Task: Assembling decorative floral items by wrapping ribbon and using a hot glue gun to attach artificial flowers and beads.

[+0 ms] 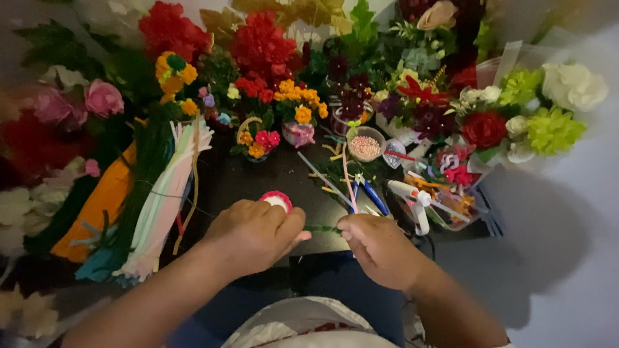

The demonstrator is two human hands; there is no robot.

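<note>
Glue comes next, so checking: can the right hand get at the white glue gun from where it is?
Probably yes: the glue gun lies just beyond the right hand, nothing between, though that hand pinches a green stem.

The green pipe-cleaner stem I hold is thin and fuzzy, lying almost level between my two grips just above the dark tabletop, its ends hidden inside my fingers. The small round flower head peeking out behind my left knuckles has a white centre ringed in fuzzy red-pink, and it faces up and away from me. Whether the stem joins the flower head I cannot tell, since my left grip covers that spot.
</note>
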